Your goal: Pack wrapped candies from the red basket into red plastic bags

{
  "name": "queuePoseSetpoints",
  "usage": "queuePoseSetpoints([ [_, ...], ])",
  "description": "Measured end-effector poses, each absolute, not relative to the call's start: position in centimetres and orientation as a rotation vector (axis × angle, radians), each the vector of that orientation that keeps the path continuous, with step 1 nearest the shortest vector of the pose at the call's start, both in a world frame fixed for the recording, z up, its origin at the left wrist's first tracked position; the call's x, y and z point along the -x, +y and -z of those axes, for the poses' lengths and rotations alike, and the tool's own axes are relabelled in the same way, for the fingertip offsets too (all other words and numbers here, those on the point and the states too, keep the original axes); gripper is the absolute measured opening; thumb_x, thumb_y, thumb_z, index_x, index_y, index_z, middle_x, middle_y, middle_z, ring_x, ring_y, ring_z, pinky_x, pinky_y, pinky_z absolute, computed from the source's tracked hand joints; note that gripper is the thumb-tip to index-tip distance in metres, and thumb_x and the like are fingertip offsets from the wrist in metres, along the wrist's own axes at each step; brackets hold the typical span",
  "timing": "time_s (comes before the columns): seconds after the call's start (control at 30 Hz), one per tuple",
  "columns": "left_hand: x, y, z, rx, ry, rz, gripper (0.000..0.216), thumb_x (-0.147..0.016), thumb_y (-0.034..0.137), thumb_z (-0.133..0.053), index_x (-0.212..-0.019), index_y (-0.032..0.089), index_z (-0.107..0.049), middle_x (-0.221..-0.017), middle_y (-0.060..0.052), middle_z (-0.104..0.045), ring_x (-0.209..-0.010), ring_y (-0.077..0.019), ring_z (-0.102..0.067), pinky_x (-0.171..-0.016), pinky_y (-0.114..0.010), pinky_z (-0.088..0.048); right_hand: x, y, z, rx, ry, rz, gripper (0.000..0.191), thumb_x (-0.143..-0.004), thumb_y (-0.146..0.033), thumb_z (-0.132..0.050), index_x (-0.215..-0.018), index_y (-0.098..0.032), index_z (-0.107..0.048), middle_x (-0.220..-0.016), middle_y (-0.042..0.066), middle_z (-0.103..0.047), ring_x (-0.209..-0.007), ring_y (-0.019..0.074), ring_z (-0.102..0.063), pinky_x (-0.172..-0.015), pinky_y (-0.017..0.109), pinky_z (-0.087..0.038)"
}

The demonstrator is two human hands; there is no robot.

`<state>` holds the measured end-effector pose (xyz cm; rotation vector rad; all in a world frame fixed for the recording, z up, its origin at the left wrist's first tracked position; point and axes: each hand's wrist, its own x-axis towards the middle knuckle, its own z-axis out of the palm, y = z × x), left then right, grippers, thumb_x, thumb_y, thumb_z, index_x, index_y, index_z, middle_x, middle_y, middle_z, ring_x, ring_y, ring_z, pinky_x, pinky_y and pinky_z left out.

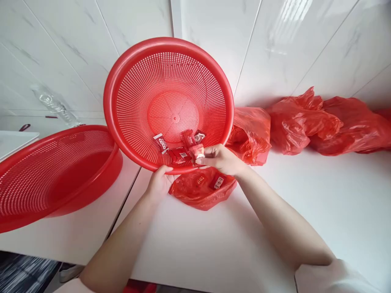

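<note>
A round red plastic colander basket [174,87] is tipped toward me, its near rim low over the table. My left hand [160,181] grips that rim, thumb on top and fingers hidden beneath. Inside the basket's lower side, my right hand [220,159] pinches a small red-and-white wrapped snack [198,152]. Several more red wrapped snacks [180,156] lie around it, one of them with a checkered edge [161,143]. Directly below the rim sits an open red plastic bag [203,195] with a wrapped snack [218,182] in it.
To the left a second red basket [88,191] stands tilted on the table. Several red plastic bags [302,122] line the tiled wall at the right. A clear plastic bottle [55,105] lies behind the left basket, near a white tray-like object [15,142].
</note>
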<state>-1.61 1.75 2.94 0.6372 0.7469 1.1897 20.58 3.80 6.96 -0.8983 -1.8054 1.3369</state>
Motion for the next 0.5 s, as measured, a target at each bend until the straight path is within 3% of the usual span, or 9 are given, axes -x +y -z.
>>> queuePoseSetpoints([
  [0.13,1.60,1.67,-3.25,-0.624,0.706,-1.193,0.037,-0.073,0.010,-0.050,-0.107,0.009,-0.067,-0.108,-0.012,-0.072,-0.115,-0.0285,-0.061,-0.101,-0.045,-0.048,-20.95,3.94,-6.99,0.872,-1.464,-1.701,0.032,-0.070,-0.035,-0.080,-0.095,-0.017,-0.074,-0.088,0.001,-0.072,-0.085,0.0145,-0.069,-0.077,0.026,-0.057],
  [0.37,1.49,1.77,-2.97,-0.685,0.670,-1.180,0.042,-0.074,0.011,-0.052,-0.114,0.012,-0.065,-0.111,-0.010,-0.072,-0.115,-0.0292,-0.061,-0.101,-0.046,-0.047,-21.42,3.98,-7.15,0.854,-1.401,-1.793,0.032,-0.074,-0.031,-0.078,-0.102,-0.018,-0.074,-0.095,0.005,-0.074,-0.083,0.0139,-0.071,-0.074,0.023,-0.059],
  [0.5,1.53,1.68,-3.03,-0.723,0.698,-1.188,0.042,-0.073,0.011,-0.053,-0.113,0.010,-0.066,-0.112,-0.012,-0.071,-0.115,-0.0304,-0.061,-0.101,-0.046,-0.047,-21.58,3.97,-7.39,0.736,-1.445,-1.812,0.033,-0.074,-0.023,-0.076,-0.106,-0.018,-0.072,-0.102,0.004,-0.073,-0.093,0.0151,-0.070,-0.087,0.030,-0.057],
])
